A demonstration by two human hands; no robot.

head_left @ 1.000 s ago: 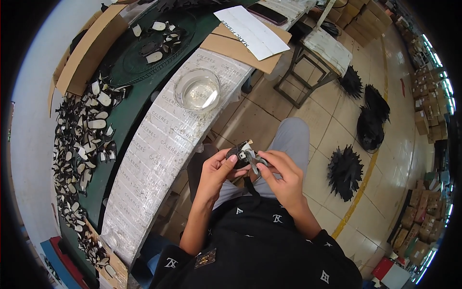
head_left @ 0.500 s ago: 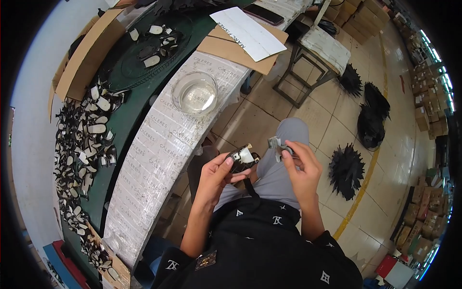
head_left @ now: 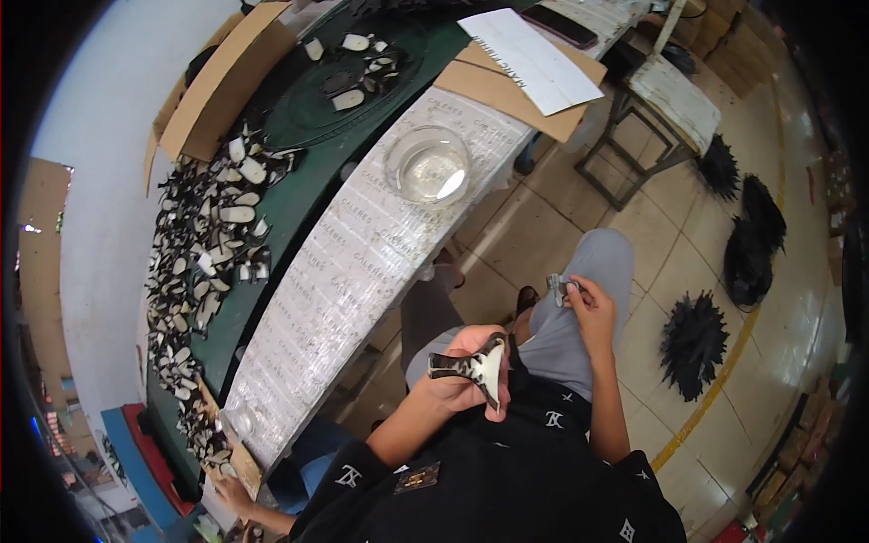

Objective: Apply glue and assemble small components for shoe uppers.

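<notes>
Holding a black-and-white piece [head_left: 486, 369], the person's left hand [head_left: 460, 391] is turned palm up in front of the black shirt [head_left: 534, 471], with the piece lying across the palm and fingers. How firmly the fingers press on it cannot be told. The piece's long axis runs roughly from side to side: its narrow dark end points left, past the edge of the palm, while its wider, forked end, pale on the inside, faces right, one tip away from the body and the other toward it.

The right hand [head_left: 593, 312] is ahead and to the right of the left hand, above the grey-trousered thigh [head_left: 602, 262]. Its fingers are narrowed in a pinch on a small grey piece [head_left: 557, 288], which juts out to the left of the fingertips. The two held things are well apart, and the forked end is the part of the black-and-white piece nearer the right hand.

Left of the left hand and forward stretches the wrapped tabletop [head_left: 317, 317], with a clear round bowl [head_left: 429, 166] ahead of that hand. Farther left, beyond the wrapped strip, lies a long heap of loose black-and-white parts [head_left: 208, 271]. To the right of the right hand, spiky black bundles [head_left: 695, 344] rest on the tiled floor.
</notes>
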